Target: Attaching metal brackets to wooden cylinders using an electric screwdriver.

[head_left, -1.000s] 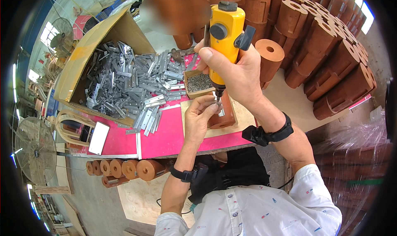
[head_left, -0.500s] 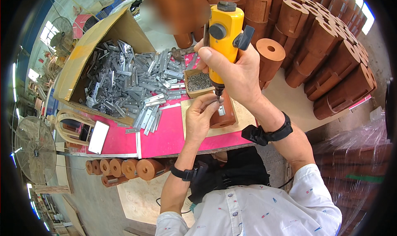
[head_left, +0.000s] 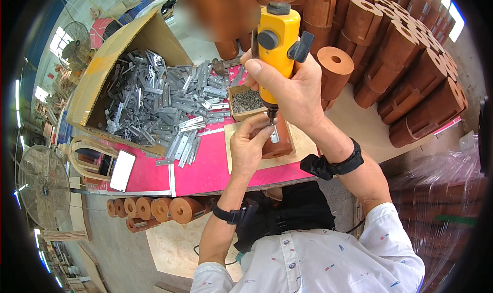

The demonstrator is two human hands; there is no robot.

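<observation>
Yellow driver (head_left: 279, 39), hanging nose-down from a reddish fitting at the top of the view, is wrapped in the right hand (head_left: 300, 87), its thumb laid across the body. The left hand (head_left: 248, 144) has thumb and forefinger brought together at the driver's tip; whether they grip anything is too small to tell.

Just beside those fingertips, a silver plate (head_left: 275, 135) lies along the top of a brown cylinder (head_left: 278, 150), which rests on its side on a pale board (head_left: 304, 152) over a pink table (head_left: 203, 162). Behind the left hand, a small box (head_left: 238, 116) holds many little metal pieces (head_left: 247, 101).

To the left, loose metal strips (head_left: 169, 98) spill from a tipped cardboard box (head_left: 92, 100) onto the pink surface. A phone (head_left: 123, 171) lies near the table's front edge. To the right, a single cylinder (head_left: 336, 72) stands upright near a dense stack of others (head_left: 411, 62). More cylinders (head_left: 159, 209) lie in a row below the table's edge. A large fan (head_left: 43, 185) stands at far left.
</observation>
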